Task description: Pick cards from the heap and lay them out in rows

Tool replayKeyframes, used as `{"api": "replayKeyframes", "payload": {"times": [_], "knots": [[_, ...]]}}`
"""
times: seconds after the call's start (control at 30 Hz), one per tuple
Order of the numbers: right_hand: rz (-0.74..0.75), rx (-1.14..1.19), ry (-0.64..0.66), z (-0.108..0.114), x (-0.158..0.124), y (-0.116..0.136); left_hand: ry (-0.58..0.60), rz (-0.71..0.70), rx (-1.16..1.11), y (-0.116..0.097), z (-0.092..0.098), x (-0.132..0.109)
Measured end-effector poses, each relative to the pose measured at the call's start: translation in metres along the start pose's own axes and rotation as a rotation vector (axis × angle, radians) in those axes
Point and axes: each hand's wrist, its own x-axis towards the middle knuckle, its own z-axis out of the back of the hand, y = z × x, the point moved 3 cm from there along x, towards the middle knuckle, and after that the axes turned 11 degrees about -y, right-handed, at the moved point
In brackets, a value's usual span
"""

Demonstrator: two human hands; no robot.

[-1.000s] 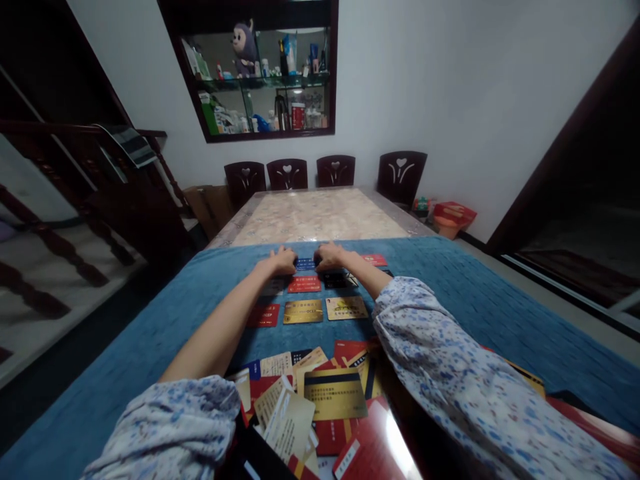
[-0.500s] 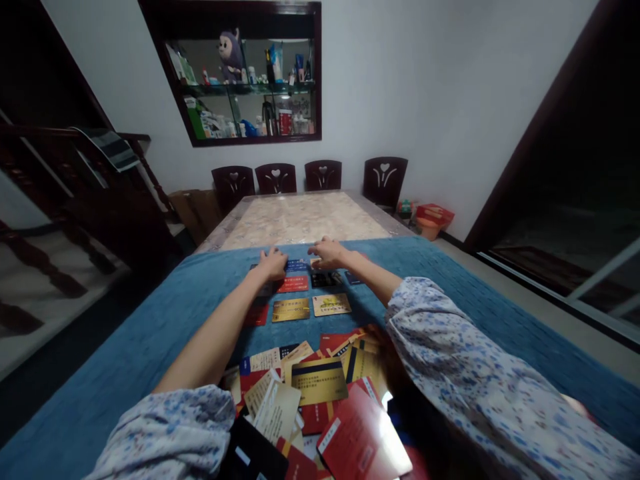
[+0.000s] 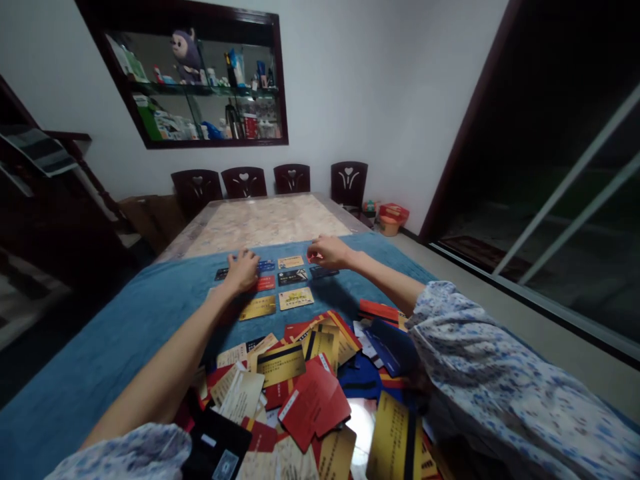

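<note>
Several bank cards lie in rows on a blue cloth. My left hand (image 3: 244, 268) rests at the left of the rows with its fingers spread, beside a blue card (image 3: 266, 265) and over part of a red card (image 3: 265, 283). My right hand (image 3: 330, 253) is at the right end of the far row, its fingers bent down on a red card (image 3: 314, 257) that they mostly hide. Left of it lies a pale gold card (image 3: 291, 262); nearer are a black card (image 3: 293, 277), a dark card (image 3: 323, 272) and two gold-toned cards.
A loose heap of cards (image 3: 315, 400), red, gold, black and blue, overlaps close to me. The blue cloth (image 3: 165, 320) covers the near part of a long table (image 3: 265, 220). Beyond stand chairs (image 3: 349, 183), and a wall cabinet (image 3: 215, 143) holds bottles and a plush toy.
The view has turned to the right, showing more of the heap. My right hand has shifted rightward along the far row, uncovering the pale gold card; my left hand stays near the row's left part.
</note>
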Motion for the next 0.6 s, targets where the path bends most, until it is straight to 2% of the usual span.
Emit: {"api": "replayKeyframes", "payload": {"times": [0.13, 0.3, 0.6], "knots": [[-0.013, -0.017, -0.054, 0.014, -0.036, -0.01, -0.123, -0.048, -0.09, -0.028, 0.013, -0.006], [-0.062, -0.03, -0.06, 0.029, -0.084, -0.019, -0.205, -0.121, -0.193, -0.073, 0.028, -0.018], [-0.106, -0.044, -0.078, 0.032, -0.16, -0.033, -0.264, -0.343, -0.353, -0.148, 0.063, -0.049]]}}
